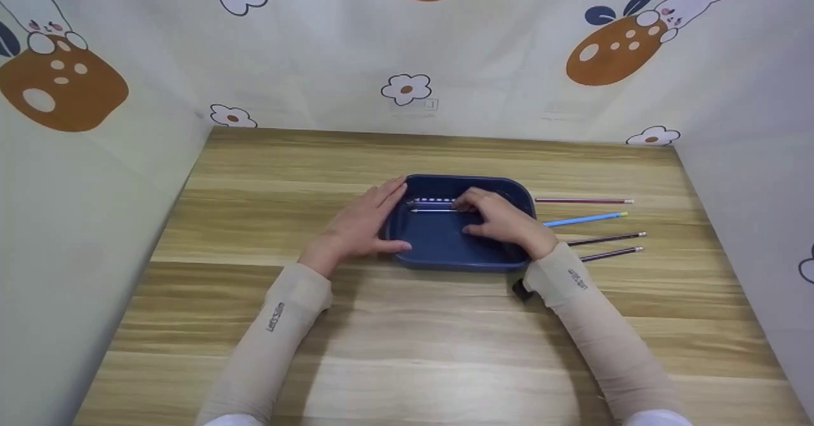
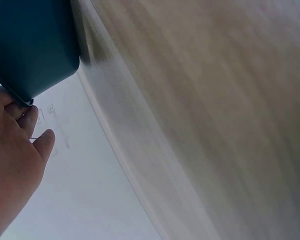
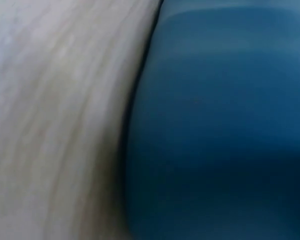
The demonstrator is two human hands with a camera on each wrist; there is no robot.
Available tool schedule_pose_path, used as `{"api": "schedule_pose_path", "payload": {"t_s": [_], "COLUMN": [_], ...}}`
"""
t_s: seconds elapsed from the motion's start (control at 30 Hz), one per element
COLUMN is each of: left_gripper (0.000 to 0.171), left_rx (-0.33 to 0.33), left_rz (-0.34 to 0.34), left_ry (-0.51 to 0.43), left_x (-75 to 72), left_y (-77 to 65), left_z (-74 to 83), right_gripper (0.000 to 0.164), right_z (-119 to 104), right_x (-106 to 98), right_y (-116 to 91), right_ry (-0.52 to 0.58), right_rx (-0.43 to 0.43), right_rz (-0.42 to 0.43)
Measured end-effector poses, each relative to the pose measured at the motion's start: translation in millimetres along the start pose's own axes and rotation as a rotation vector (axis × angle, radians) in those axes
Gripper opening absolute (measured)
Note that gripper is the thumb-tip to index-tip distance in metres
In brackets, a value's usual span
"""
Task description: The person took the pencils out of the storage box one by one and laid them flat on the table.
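A dark blue tray [image 1: 458, 266] sits mid-table in the head view. My left hand [image 1: 359, 226] rests on its left end, fingers stretched along the far left rim and thumb over the near side. In the left wrist view the fingertips meet the corner of the tray [image 2: 35, 55]. My right hand [image 1: 499, 219] reaches into the tray, bent fingertips at the right ends of several slim pencils [image 1: 432, 210], thumb apart from the fingers. One of these has white dots [image 1: 432, 200]. The right wrist view holds only the tray's blurred outer wall [image 3: 215, 125] and table.
Right of the tray lie a dark red pencil [image 1: 585, 201], a light blue pencil [image 1: 588, 219] and two dark pencils [image 1: 613, 238], partly hidden by the tray and right wrist. A patterned cloth wall [image 1: 318, 89] stands behind the wood-grain table [image 1: 286, 159], with plain sides.
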State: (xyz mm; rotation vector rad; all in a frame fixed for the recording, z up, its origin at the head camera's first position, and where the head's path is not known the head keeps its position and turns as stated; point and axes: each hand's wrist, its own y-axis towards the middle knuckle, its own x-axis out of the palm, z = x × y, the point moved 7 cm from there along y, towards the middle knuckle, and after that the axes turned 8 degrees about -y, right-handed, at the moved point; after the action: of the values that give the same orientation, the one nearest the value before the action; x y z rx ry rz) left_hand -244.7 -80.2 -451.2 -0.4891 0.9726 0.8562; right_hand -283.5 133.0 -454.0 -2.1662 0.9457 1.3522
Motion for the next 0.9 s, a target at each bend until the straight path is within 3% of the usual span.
{"api": "schedule_pose_path", "payload": {"t_s": [0.4,0.9], "left_gripper": [0.109,0.109], "left_rx": [-0.012,-0.012], "left_rz": [0.016,0.014], "left_ry": [-0.022,-0.019], "left_x": [-0.5,0.5], "left_y": [-0.9,0.4], "left_z": [-0.8,-0.4], "right_gripper": [0.024,0.018], "right_z": [0.9,-5.1], "right_x": [5.4,11.5], "right_y": [1.6,-3.9], "right_ry": [-0.043,0.105], "right_rx": [-0.025,-0.076], "right_rz": [-0.059,-0.15]}}
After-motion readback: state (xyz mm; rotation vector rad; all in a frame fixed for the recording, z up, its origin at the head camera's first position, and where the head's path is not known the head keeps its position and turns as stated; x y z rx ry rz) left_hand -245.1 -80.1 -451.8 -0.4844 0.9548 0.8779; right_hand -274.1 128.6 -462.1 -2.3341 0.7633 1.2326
